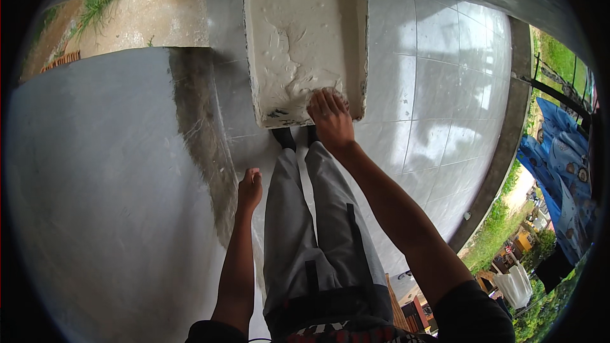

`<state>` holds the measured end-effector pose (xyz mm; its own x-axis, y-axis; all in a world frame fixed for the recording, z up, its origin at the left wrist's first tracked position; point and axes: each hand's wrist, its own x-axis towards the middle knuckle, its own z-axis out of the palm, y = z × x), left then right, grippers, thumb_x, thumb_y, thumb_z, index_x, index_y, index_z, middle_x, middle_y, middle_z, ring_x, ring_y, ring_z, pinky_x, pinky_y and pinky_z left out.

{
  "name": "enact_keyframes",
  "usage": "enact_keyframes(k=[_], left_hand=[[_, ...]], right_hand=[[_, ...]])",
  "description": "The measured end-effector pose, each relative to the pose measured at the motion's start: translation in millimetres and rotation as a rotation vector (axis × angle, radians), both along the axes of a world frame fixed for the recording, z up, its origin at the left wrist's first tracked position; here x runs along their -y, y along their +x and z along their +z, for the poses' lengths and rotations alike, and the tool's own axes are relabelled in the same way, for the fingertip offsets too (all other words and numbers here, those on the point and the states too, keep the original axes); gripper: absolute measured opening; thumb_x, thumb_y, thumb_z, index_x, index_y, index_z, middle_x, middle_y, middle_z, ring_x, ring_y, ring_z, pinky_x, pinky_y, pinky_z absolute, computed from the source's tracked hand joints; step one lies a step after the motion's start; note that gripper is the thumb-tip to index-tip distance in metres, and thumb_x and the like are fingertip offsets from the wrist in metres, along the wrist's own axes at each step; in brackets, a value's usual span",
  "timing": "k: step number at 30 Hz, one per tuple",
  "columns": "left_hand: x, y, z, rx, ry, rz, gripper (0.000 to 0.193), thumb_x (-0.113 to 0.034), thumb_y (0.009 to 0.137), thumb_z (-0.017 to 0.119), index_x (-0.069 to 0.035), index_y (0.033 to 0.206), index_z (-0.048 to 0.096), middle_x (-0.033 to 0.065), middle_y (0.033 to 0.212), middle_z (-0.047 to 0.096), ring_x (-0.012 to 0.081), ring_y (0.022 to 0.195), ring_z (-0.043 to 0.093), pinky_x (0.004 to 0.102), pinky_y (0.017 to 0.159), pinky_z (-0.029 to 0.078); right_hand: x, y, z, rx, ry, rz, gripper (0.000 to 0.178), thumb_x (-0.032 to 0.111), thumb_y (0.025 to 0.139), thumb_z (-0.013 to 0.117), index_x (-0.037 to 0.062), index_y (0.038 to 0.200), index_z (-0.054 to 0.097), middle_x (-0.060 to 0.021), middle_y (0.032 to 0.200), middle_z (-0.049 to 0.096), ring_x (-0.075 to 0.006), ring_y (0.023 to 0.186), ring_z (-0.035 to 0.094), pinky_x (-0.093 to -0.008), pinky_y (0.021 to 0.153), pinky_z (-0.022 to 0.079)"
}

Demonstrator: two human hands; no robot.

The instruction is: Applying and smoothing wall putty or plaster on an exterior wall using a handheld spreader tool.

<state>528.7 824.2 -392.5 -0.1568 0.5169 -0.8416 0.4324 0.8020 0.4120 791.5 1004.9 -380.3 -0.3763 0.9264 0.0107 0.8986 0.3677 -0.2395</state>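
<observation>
A shallow rectangular tray (248, 57) with a crusted rim lies on the tiled floor in front of my feet. Thick cream-coloured paste (311, 32) covers its bottom, with ridges and smears running down the middle. My right hand (332, 117) reaches into the tray's near right corner, its fingers curled over something pale and coated in paste that I cannot make out. To the left of my legs, lower down, my left hand (250, 187) hangs with its fingers curled in, and I see nothing in it.
Grey floor tiles (435, 82) stretch to the right, shiny with reflected light. At the left stands a grey plastered surface (95, 165) with a rough brown strip (197, 114) along its edge. Blue patterned cloth (559, 165) hangs at the far right, beyond a raised edge (502, 152).
</observation>
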Motion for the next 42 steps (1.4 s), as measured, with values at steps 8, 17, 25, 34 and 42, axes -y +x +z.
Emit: enact_keyframes(k=[8,17,25,34,42], left_hand=[[-11.1,14.6,-7.8,0.059,0.055,0.103,0.034,-0.025,0.101,0.048,-0.001,0.123,0.059,0.0205,0.114,0.070,0.0358,0.110,0.067,0.0415,0.094,0.050],[-7.6,25.6,-9.5,0.103,0.074,0.096,0.035,-0.024,0.102,0.046,0.000,0.123,0.059,0.0219,0.116,0.070,0.0343,0.112,0.067,0.0402,0.096,0.050],[-0.4,25.3,-3.5,0.093,0.037,0.131,0.037,-0.026,0.102,0.045,0.001,0.123,0.059,0.0232,0.117,0.070,0.0323,0.108,0.069,0.0394,0.095,0.051],[9.1,35.0,-12.0,0.137,0.072,0.200,0.037,-0.029,0.103,0.046,0.000,0.122,0.060,0.0192,0.112,0.071,0.0265,0.097,0.069,0.0361,0.089,0.052],[13.7,45.7,-20.0,0.183,0.114,0.246,0.037,-0.028,0.103,0.047,0.000,0.122,0.060,0.0190,0.112,0.071,0.0245,0.093,0.068,0.0351,0.087,0.053]], right_hand=[[-15.5,14.0,17.1,-0.199,-0.097,0.047,0.028,0.018,0.091,0.065,0.0017,0.114,0.065,-0.0176,0.123,0.064,-0.0329,0.123,0.059,-0.0440,0.109,0.044],[-3.4,4.2,18.1,-0.308,-0.136,0.059,0.027,0.018,0.088,0.069,0.0031,0.111,0.067,-0.0126,0.122,0.068,-0.0284,0.121,0.062,-0.0414,0.108,0.046],[-5.1,28.0,35.2,-0.975,-0.626,-0.552,0.030,0.002,0.092,0.061,-0.0020,0.122,0.066,-0.0130,0.118,0.071,-0.0281,0.109,0.069,-0.0373,0.099,0.052],[-0.8,88.5,51.5,-1.786,-0.780,-1.288,0.031,0.000,0.096,0.057,-0.0066,0.126,0.059,-0.0142,0.116,0.068,-0.0264,0.107,0.068,-0.0383,0.095,0.054],[-19.1,131.6,37.1,-1.501,-0.780,-1.537,0.037,0.000,0.097,0.049,-0.0053,0.134,0.050,-0.0193,0.126,0.060,-0.0349,0.116,0.062,-0.0477,0.103,0.051]])
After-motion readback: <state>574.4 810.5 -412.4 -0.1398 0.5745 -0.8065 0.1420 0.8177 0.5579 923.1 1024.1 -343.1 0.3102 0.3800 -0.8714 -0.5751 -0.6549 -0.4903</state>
